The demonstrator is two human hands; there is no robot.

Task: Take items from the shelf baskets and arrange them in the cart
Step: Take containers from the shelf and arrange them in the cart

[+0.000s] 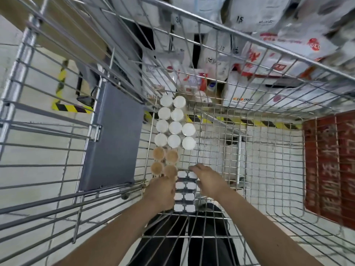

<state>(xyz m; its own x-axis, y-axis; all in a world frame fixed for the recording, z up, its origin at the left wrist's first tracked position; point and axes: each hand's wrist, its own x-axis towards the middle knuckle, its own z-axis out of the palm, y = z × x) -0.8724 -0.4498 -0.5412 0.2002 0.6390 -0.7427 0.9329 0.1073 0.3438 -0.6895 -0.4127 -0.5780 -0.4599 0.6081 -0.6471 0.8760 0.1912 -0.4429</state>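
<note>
I look straight down into a wire shopping cart (269, 169). Along its left side stand several white-lidded containers (173, 127) in rows, with several tan-lidded ones (165, 160) nearer me. Right behind those lies a pack of small white square-topped items (185, 192) in two columns. My left hand (163, 191) holds the pack's left side and my right hand (207, 179) holds its right side, fingers reaching over its far end. The pack rests on or just above the cart floor.
A red printed package (330, 166) stands against the cart's right wall. Beyond the cart's front are shelf baskets with white bagged goods (259, 60). A grey panel (113, 139) and yellow-black floor tape (71, 107) lie to the left.
</note>
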